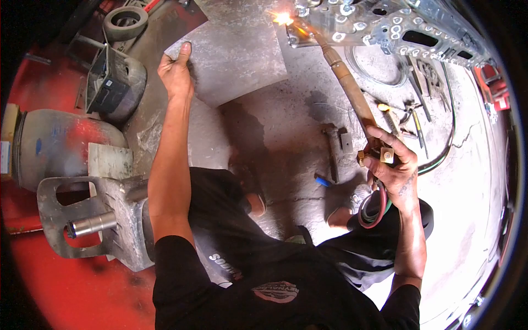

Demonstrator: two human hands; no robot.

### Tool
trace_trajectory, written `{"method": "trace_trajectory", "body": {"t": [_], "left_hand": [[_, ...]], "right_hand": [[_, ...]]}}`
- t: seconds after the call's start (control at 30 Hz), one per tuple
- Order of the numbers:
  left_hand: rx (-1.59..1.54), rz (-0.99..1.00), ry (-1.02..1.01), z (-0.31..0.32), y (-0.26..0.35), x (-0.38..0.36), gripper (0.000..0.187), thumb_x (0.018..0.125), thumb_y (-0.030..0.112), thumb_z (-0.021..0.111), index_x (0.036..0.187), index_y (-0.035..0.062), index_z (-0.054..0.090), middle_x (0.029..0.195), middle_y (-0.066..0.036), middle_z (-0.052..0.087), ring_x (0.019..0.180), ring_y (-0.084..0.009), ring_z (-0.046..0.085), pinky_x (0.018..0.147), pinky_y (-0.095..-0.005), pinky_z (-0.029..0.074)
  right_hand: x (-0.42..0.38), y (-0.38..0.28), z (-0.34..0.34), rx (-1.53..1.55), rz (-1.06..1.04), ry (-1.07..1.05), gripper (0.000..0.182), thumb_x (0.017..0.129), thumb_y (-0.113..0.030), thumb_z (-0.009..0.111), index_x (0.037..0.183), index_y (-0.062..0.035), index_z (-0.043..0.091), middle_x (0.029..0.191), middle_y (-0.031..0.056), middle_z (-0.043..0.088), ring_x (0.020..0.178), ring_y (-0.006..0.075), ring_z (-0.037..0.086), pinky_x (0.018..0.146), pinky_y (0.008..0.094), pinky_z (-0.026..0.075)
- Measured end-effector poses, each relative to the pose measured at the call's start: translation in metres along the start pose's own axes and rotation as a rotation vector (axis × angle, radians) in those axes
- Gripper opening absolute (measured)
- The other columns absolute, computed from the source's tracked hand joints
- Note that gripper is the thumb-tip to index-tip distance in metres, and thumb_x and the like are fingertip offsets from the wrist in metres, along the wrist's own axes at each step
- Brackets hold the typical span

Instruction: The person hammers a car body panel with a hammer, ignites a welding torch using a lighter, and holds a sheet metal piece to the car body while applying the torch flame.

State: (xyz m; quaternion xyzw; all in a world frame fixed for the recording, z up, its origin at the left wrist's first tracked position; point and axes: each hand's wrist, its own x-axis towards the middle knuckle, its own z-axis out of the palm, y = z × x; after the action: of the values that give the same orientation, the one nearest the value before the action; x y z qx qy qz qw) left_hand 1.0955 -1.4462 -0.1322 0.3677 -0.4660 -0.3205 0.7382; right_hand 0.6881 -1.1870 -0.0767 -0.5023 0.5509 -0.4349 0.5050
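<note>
My left hand (177, 71) grips the near left edge of a flat grey metal sheet (236, 55), thumb on top and fingers hidden beneath. My right hand (395, 165) is wrapped round the valve end of a gas torch (349, 82), with brass knobs beside the fingers. A red and a green hose loop down below this hand. Bright orange flame and sparks (283, 18) glow at the torch tip, close to the left end of a perforated metal car panel (357, 25). The sheet lies just left of and below the flame.
A hammer (333, 151) and a blue object (322, 181) lie on the concrete between my feet. Pliers, other hand tools and coiled wire (404, 77) are at the right. Left are a gas cylinder (66, 148), a black crate (107, 82), a small wheel (125, 23) and a grey plastic seat (121, 225).
</note>
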Motion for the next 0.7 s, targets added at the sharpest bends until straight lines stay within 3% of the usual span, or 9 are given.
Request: {"method": "trace_trajectory", "body": {"t": [0.7], "left_hand": [[0.010,0.013,0.011,0.0010,-0.0002,0.0003,0.023,0.086,0.002,0.076,0.106,-0.0024,0.069,0.101,-0.007,0.071,0.088,-0.0139,0.063,0.084,-0.0283,0.049]], "right_hand": [[-0.0016,0.0011,-0.0037,0.056,-0.017,0.001,0.051,0.081,0.006,0.074,0.130,-0.0052,0.063,0.094,0.0046,0.068,0.063,0.0073,0.061,0.052,0.0208,0.051]]}}
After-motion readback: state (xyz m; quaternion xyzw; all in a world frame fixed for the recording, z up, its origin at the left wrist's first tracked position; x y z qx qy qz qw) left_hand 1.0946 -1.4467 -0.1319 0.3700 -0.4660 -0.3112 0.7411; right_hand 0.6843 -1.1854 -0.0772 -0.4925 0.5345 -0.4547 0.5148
